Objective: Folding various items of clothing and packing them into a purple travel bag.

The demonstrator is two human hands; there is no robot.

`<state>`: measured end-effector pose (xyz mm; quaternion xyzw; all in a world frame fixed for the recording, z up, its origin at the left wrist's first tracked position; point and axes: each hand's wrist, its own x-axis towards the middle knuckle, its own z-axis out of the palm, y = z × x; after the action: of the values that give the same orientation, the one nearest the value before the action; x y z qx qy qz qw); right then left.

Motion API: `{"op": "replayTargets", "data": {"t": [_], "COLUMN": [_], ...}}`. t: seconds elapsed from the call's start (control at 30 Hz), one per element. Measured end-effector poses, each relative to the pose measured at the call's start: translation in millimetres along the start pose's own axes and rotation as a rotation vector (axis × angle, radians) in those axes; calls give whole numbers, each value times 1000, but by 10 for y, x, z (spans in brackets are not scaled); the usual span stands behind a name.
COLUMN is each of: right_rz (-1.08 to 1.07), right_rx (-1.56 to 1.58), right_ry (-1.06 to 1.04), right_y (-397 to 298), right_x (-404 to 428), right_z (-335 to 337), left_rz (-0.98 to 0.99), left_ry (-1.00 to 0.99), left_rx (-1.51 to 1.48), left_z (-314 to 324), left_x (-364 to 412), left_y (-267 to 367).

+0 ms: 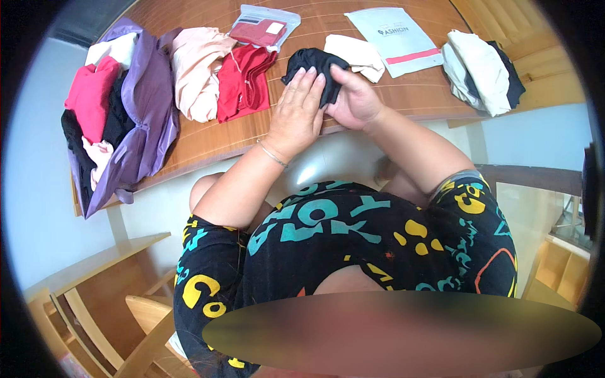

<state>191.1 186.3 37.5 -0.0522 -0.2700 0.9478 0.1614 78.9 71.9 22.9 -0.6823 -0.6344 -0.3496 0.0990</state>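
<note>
A bunched black cloth garment (309, 59) lies at the table's front edge between my two hands. My left hand (300, 108) rests on it from the left, palm down, with its fingers together. On the right side my right hand (357, 97) cups the cloth, thumb on top and the other fingers partly hidden. Behind it lies a folded cream cloth (357, 54). A flat white plastic garment bag (397, 40) with a red strip and printing is to the right. Folded red fabric (243, 87) sits left of my left hand, beside a crumpled pale pink cloth (196, 71).
A purple bag (151, 108) with pink, black and white clothes takes up the left end of the wooden table (392, 97). A clear zip pouch (264, 26) holding red fabric lies at the back. White and dark cloths (487, 75) are piled at right.
</note>
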Motion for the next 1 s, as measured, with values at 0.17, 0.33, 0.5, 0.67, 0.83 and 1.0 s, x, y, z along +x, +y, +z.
{"op": "replayTargets", "data": {"t": [0.17,0.33,0.5,0.67,0.83,1.0], "right_rz": [-121,-236,-107,-82,-70,-155], "right_rx": [-178,-157,-321,-291,-691,-1328], "right_ry": [287,301,189,171,159,255], "right_y": [-15,-145,112,212,162,-548], "right_x": [59,94,-11,-66,-51,-8], "right_z": [-23,74,166,121,-25,-209], "left_rz": [-124,-831,-609,-750,-851,-921], "left_ry": [146,45,-41,91,110,211], "left_rx": [-430,-1565,-1816,-1863,-1920,-1849], "left_z": [13,134,204,226,285,-69], "left_x": [-28,-32,-72,-76,-93,99], "left_y": [-43,-129,41,8,-92,-135]}}
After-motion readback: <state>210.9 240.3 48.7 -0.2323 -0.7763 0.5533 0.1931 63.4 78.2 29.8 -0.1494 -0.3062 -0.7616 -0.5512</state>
